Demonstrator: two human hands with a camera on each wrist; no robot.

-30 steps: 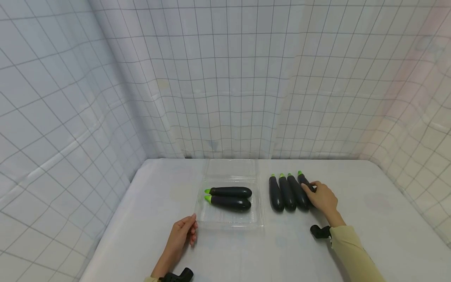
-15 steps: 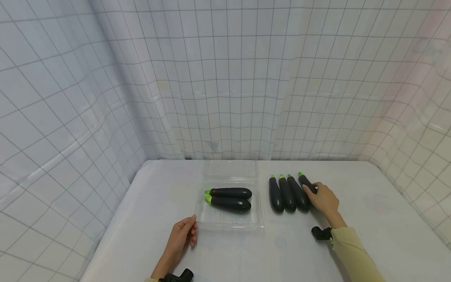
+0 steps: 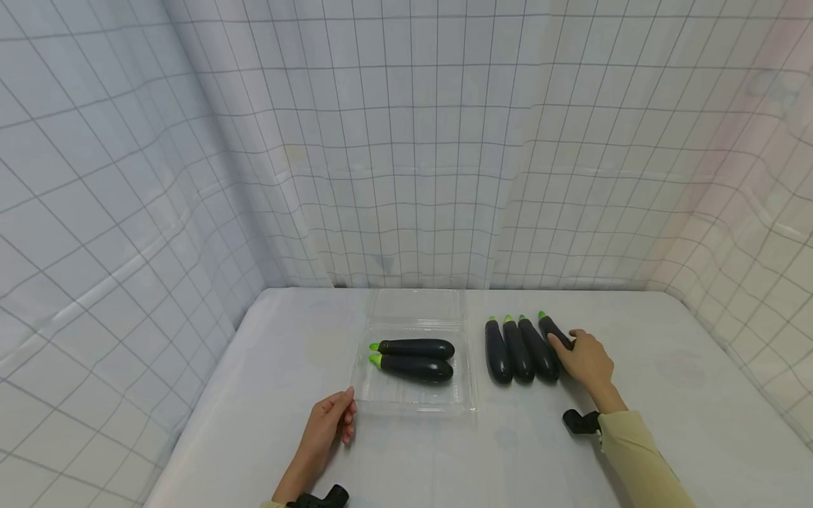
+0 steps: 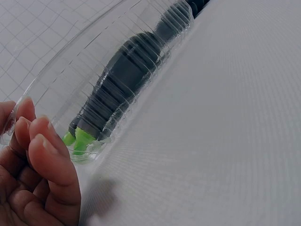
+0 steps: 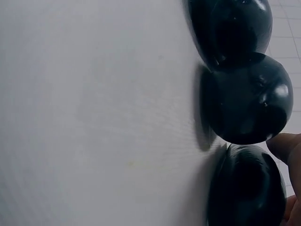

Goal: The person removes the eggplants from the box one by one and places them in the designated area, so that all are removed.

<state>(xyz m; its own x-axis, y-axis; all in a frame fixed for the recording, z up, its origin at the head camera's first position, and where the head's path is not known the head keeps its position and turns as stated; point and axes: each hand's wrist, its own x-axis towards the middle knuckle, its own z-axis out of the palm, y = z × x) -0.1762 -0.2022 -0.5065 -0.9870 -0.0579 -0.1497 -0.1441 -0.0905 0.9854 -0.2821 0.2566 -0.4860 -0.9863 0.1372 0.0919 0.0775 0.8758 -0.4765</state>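
Note:
My left hand [image 3: 327, 423] pinches the near-left corner of the rim of a clear plastic clamshell container [image 3: 406, 394], its thumb and finger seen on the edge in the left wrist view. Two dark eggplants with green stems lie crosswise inside, the far eggplant [image 3: 416, 348] beside the near eggplant [image 3: 413, 368]. On the right, my right hand [image 3: 586, 361] grips the rightmost eggplant [image 3: 551, 327] of a row, thumb on its left side. Its round end [image 5: 247, 188] shows in the right wrist view, close to the neighbouring eggplant [image 5: 249, 99]. The hand hides its lower part in the head view.
Left of the held eggplant, a leftmost eggplant [image 3: 497, 353], a second eggplant [image 3: 519, 351] and a third eggplant [image 3: 538, 349] lie side by side, stems away. The container's lid [image 3: 416, 305] lies folded back. A white cloth covers the table [image 3: 508, 451]; gridded curtains [image 3: 413, 141] surround it.
My right hand has shifted slightly to the right with the rightmost eggplant, whose upper part now stands a little farther from its neighbour. The left hand and container have stayed put.

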